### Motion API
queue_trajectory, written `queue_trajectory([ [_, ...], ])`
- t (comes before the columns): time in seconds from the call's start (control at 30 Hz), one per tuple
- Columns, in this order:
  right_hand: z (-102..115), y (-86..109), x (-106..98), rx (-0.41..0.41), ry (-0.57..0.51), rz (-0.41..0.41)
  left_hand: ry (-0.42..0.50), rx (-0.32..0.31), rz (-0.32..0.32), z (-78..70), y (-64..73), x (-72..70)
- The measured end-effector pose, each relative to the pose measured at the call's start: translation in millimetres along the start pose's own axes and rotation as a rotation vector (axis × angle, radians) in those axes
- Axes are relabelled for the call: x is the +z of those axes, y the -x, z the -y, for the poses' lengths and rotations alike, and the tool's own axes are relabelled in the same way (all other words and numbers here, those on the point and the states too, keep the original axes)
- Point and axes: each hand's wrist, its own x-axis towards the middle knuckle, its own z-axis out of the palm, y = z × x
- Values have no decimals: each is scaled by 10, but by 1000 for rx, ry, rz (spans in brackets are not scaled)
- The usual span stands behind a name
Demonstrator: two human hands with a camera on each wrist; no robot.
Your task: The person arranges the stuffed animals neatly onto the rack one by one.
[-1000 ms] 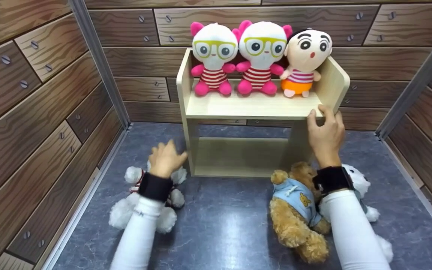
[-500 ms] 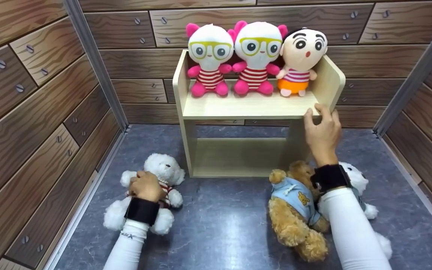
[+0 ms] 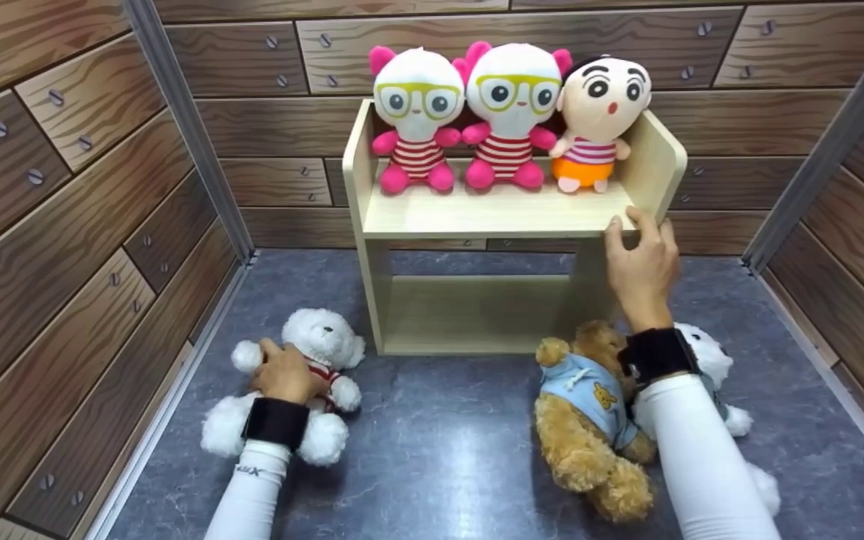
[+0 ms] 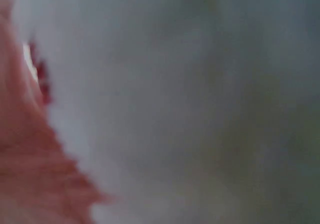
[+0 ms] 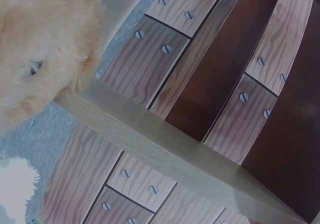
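Observation:
On the floor at left lies a white teddy bear (image 3: 319, 334) in a red striped top. My left hand (image 3: 286, 375) grips it round the body, its fingertips sunk out of sight. Blurred white fur (image 4: 175, 108) fills most of the left wrist view, with part of the hand at its left edge. My right hand (image 3: 640, 270) holds the front right corner of a pale wooden shelf (image 3: 492, 217), thumb and fingers on the board's edge. The shelf's side panel (image 5: 165, 149) crosses the right wrist view; the right hand does not show there.
Two pink-eared dolls (image 3: 418, 112) (image 3: 511, 112) with yellow glasses and a boy doll (image 3: 597, 112) sit on the upper board. A brown teddy bear (image 3: 578, 442) in a blue hoodie and another white plush toy (image 3: 709, 356) lie beneath my right arm. Wood-patterned walls (image 3: 87, 300) surround the floor.
My left hand has come down and left from beside the shelf onto the white teddy bear and taken hold of it. The bear has shifted slightly left. My right hand keeps its hold on the shelf.

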Motion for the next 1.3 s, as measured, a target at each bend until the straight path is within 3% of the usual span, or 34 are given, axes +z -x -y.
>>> queue_trajectory([
  [0.1, 1, 8, 8, 3, 1, 2, -15, 44, 39, 20, -14, -4],
  [0.23, -3, 9, 6, 4, 0, -5, -36, 118, 39, 50, -41, -8],
  [0.43, 12, 0, 10, -5, -7, -3, -59, 186, -61, 50, -9, 10],
  [0.63, 32, 5, 17, -14, -26, 2, -94, 273, -193, -3, 134, 54],
  [0.73, 27, 7, 12, -13, -27, -3, -89, 291, -229, -24, 201, 86],
  [0.87, 19, 9, 5, -4, -23, 8, -56, 296, -255, -46, 271, 116],
  [1.03, 22, 9, -3, 8, -35, 13, -2, 361, -266, -129, 364, 125],
  [1.3, 20, 1, -6, 3, -35, 6, 221, 465, -333, -450, 498, 238],
])
